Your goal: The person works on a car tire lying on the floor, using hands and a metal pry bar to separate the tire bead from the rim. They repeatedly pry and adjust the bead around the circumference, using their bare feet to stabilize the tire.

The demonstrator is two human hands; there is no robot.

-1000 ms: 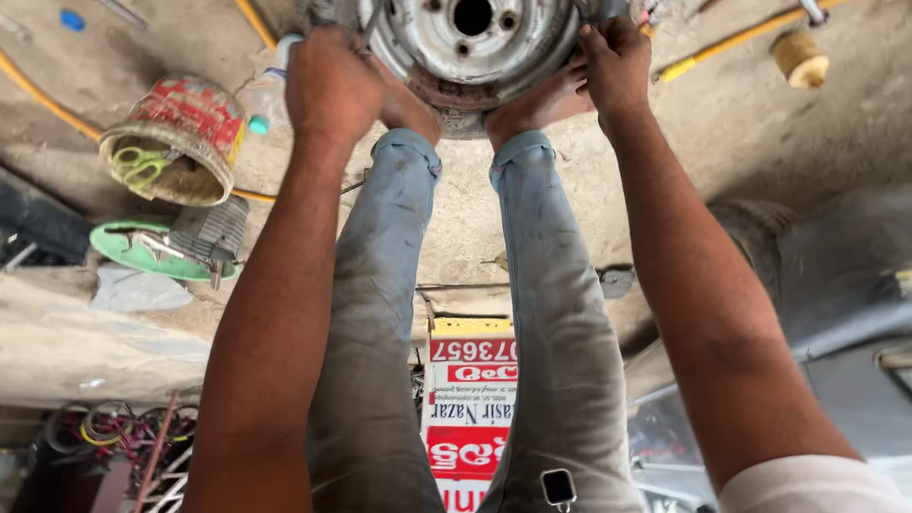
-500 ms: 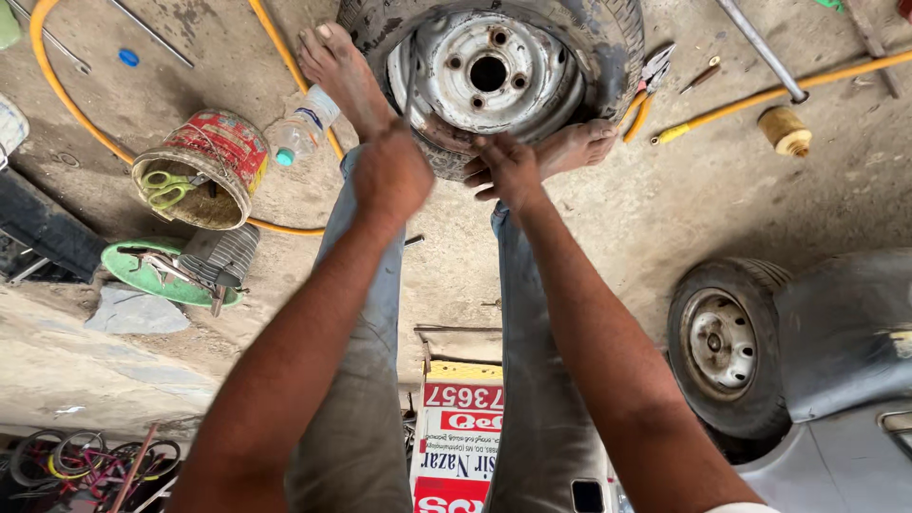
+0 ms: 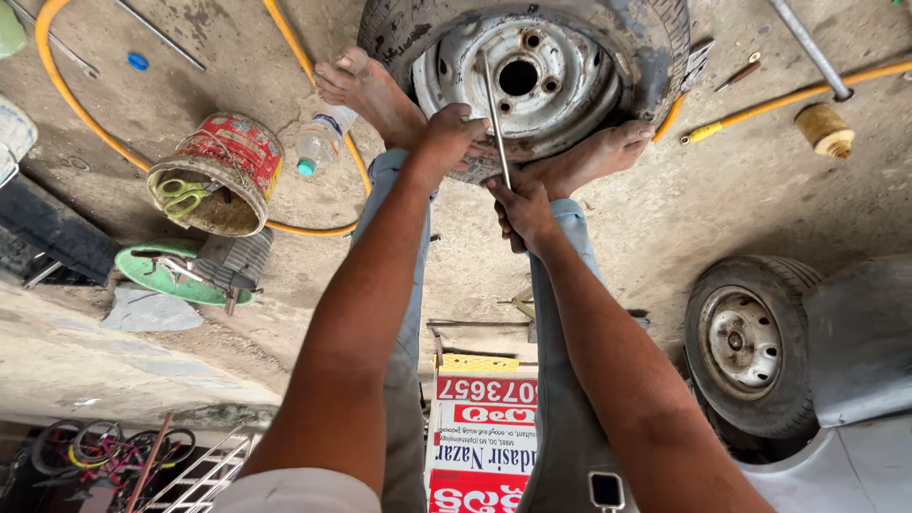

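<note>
Now the right hand (image 3: 521,211) grips a metal rod (image 3: 495,119) across the wheel rim (image 3: 518,81), left hand (image 3: 454,133) closed at its near edge.

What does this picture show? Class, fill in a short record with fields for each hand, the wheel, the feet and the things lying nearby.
Left hand: rests on the near edge of the steel rim, beside the tyre lever
Right hand: gripping the lower end of the tyre lever
Wheel: lying flat on the concrete floor, worn tyre on a grey steel rim
Feet: left foot and right foot, bare, pressed on the tyre
Nearby: red bucket, plastic bottle, orange hose, second wheel
</note>
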